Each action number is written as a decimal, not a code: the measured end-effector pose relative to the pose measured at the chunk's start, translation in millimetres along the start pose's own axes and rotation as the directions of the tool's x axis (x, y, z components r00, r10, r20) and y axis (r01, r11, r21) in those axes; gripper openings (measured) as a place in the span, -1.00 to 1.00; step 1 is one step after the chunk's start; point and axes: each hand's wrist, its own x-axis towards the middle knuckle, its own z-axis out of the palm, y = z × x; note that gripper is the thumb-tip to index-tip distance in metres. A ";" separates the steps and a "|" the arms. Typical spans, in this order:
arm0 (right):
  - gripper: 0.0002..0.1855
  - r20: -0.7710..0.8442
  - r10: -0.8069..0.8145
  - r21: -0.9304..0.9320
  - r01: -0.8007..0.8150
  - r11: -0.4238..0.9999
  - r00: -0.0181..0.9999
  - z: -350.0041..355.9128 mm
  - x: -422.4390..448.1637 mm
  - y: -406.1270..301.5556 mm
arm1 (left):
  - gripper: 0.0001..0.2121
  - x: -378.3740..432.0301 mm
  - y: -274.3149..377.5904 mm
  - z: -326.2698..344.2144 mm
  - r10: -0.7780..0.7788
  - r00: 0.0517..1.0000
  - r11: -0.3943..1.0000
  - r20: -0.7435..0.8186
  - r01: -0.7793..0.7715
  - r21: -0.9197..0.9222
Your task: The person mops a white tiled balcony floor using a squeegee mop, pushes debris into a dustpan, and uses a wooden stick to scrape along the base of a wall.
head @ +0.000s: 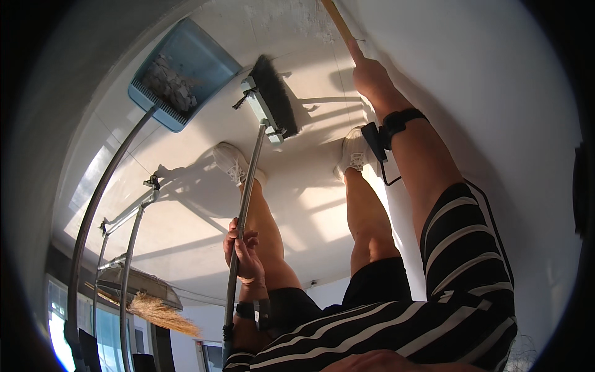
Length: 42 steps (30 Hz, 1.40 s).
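My left hand [244, 253] is wrapped around the metal pole [248, 186] of a push broom, held at a slant in front of my left leg. The broom head [274, 102], with dark bristles and a pale blue block, is near the floor ahead of my feet. My right hand [372, 76] reaches forward along the wall and grips a wooden stick [340, 23], whose far end is out of the picture. A blue long-handled dustpan [216, 60] stands left of the broom head with pale flaky scraps [169, 83] in it.
The dustpan's metal handle [95, 186] rises along the left. A metal tube frame with wheels [135, 232] stands left, near a straw broom [162, 314]. A white wall [502, 93] runs close on my right. Pale flakes [311, 23] lie on the tiled floor ahead.
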 end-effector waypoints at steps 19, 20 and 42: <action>-0.22 0.016 -0.165 0.155 0.161 0.975 0.986 60.3 -45.6 2.5 | -0.85 -7.6 -4.6 2.9 0.023 1.000 1.000 -0.018 -0.023 -0.002; -0.22 0.015 -0.146 0.137 0.143 0.980 0.989 55.9 -34.8 2.5 | -0.85 -8.3 -4.7 1.6 0.022 1.000 1.000 -0.021 -0.022 0.001; -0.41 0.169 0.014 0.106 -0.032 0.994 0.986 62.5 -64.2 -3.5 | -0.83 7.7 4.2 -1.5 0.005 1.000 0.999 0.020 -0.006 0.049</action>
